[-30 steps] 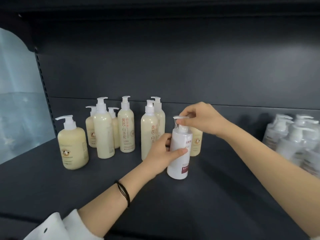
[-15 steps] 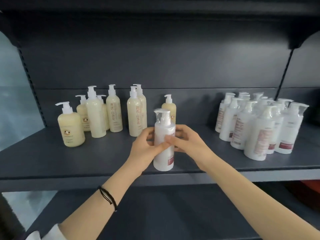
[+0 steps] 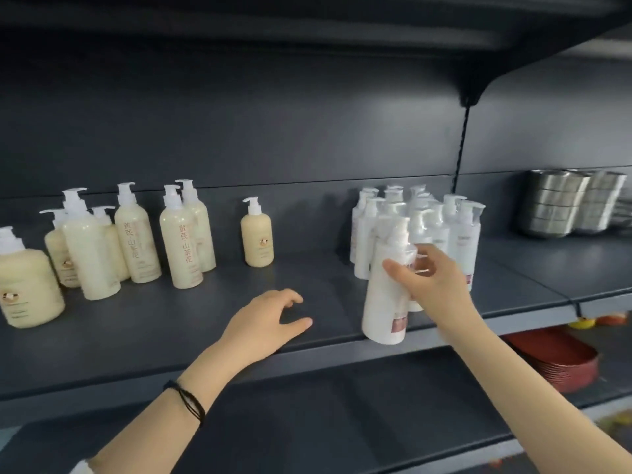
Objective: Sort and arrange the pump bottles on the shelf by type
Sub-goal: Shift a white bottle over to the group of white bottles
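Your right hand (image 3: 434, 285) is gripping a white bottle (image 3: 383, 302) beside the right-side white cluster (image 3: 460, 234) — left hand (image 3: 263, 323) open; left-side cream bottles (image 3: 136, 234) awaiting sorting.

Pump bottle (image 3: 384, 302) in the grip at the shelf (image 3: 171, 336) front edge; matching bottles (image 3: 461, 234) just behind, other bottles (image 3: 136, 241) well left, stacked bowls (image 3: 554, 203) back-right.

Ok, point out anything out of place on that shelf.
The white bottle in the right hand tilts at the front edge of the shelf, and one short cream bottle stands alone, away from the others.
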`<state>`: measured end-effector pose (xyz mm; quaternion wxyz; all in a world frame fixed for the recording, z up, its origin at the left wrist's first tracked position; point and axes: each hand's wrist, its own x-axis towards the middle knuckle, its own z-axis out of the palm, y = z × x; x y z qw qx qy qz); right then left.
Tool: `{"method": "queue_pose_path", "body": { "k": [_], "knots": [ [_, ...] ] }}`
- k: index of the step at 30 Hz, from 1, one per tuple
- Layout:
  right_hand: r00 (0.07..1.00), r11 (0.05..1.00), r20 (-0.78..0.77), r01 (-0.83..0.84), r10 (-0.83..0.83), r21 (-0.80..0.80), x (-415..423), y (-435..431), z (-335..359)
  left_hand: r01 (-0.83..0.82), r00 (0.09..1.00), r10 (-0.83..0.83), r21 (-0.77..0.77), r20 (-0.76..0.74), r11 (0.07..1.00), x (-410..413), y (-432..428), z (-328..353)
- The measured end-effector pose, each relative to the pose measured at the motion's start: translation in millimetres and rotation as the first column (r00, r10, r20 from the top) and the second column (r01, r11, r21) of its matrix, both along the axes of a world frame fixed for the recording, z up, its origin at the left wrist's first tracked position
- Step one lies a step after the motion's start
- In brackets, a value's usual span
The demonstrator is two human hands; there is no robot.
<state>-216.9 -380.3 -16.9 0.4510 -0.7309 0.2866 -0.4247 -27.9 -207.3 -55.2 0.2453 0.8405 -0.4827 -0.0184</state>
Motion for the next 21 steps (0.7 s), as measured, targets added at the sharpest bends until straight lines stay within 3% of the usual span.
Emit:
{"method": "queue_pose_path", "body": {
  "k": [3, 5, 13, 21],
  "knots": [
    [0.993, 0.992, -0.001, 0.115, -0.115, -0.052, -36.1, -40.2, 3.5, -0.095, 0.96, 0.059, 0.117, 0.275, 0.989, -1.2, -25.0, -5.1],
    [0.985, 0.983, 0.012, 0.171, -0.17, -0.071, -51.9, -66.0, 3.7, -0.164, 0.929, 0.105, 0.14, 0.354, 0.977, 0.9, -40.6, -8.7],
    [0.974, 0.97, -0.061, 0.211, -0.219, -0.119, -64.7, -140.3, -9.4, -0.331, 0.912, 0.263, 0.183, 0.315, 0.926, -0.1, -61.9, -27.2],
    [0.983, 0.978, -0.061, 0.165, -0.174, -0.127, -62.0, -155.4, -11.3, -0.414, 0.884, 0.326, 0.239, 0.335, 0.878, 2.8, -54.3, -19.2]
  ]
}}
